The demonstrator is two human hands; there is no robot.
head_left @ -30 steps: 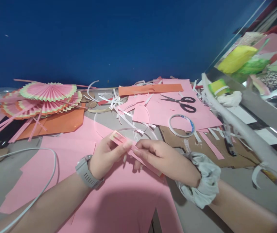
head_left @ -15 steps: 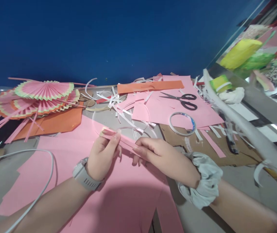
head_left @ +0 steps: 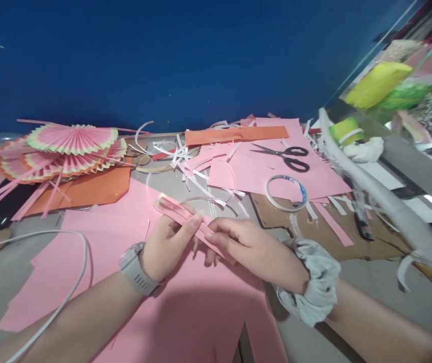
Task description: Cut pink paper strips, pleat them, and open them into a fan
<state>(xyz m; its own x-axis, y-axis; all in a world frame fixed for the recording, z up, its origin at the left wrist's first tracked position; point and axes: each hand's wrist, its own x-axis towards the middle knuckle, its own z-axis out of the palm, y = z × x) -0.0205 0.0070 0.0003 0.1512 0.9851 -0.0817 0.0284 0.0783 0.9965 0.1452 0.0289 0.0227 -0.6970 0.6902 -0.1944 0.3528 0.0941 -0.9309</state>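
A narrow folded pink paper strip (head_left: 176,209) slants between my two hands above the large pink paper sheets (head_left: 201,312). My left hand (head_left: 174,242) pinches it near the middle, thumb on top, and its pale yellowish end sticks out up to the left. Close beside it, my right hand (head_left: 238,239) grips the lower right part between thumb and fingers. Some fingertips of both hands are hidden under the strip. Beyond the hands, black-handled scissors (head_left: 286,156) and a roll of tape (head_left: 284,192) lie on the table.
Pleated pink paper fans (head_left: 72,140) with pink strips sit at the left on orange paper (head_left: 87,189). White paper scraps (head_left: 180,156) and an orange strip (head_left: 234,134) lie at the back. A white cable (head_left: 82,262) curves at the left; brown cardboard (head_left: 314,232) lies right.
My left hand has slid along the strip toward my right hand, so more of the strip's left end shows. The view has shifted slightly.
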